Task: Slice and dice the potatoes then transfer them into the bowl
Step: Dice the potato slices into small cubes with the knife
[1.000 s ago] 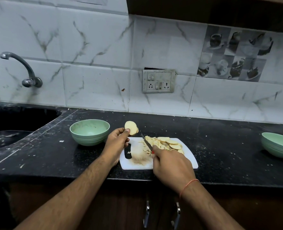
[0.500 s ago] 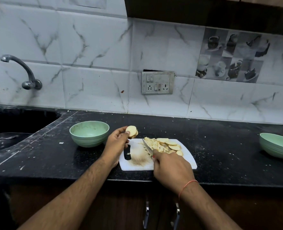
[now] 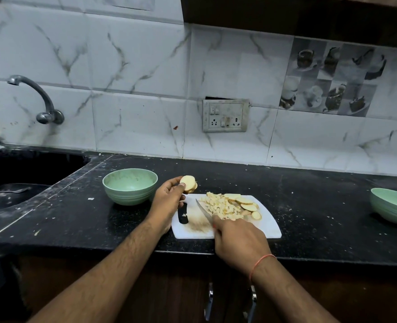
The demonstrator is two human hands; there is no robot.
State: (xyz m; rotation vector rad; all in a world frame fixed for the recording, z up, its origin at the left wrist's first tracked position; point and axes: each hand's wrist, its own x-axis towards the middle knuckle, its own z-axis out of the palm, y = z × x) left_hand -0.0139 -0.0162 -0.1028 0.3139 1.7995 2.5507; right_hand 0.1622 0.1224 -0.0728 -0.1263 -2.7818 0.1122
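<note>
While the left hand (image 3: pixel 169 197) pinches a small stack of potato slices (image 3: pixel 188 183) between thumb and fingertips, holding it in the air above the far left corner of the white cutting board (image 3: pixel 268 226), the right hand (image 3: pixel 239 241) is clenched around the handle of a knife (image 3: pixel 203 210). Its blade slants over the bare, stained part of the board, tip pointing away from the person, just left of a heap of diced potato (image 3: pixel 220 206). A few uncut round slices (image 3: pixel 246 203) lie at the right edge of that heap. On the black desk (image 3: pixel 321 206), a green bowl (image 3: pixel 130 186) stands near the board's left side, beside the left hand. A second green bowl (image 3: pixel 393 206) sits well apart at the right edge of the view. A tap (image 3: pixel 39 99) curves from the tiled wall over a dark sink (image 3: pixel 18 173).
</note>
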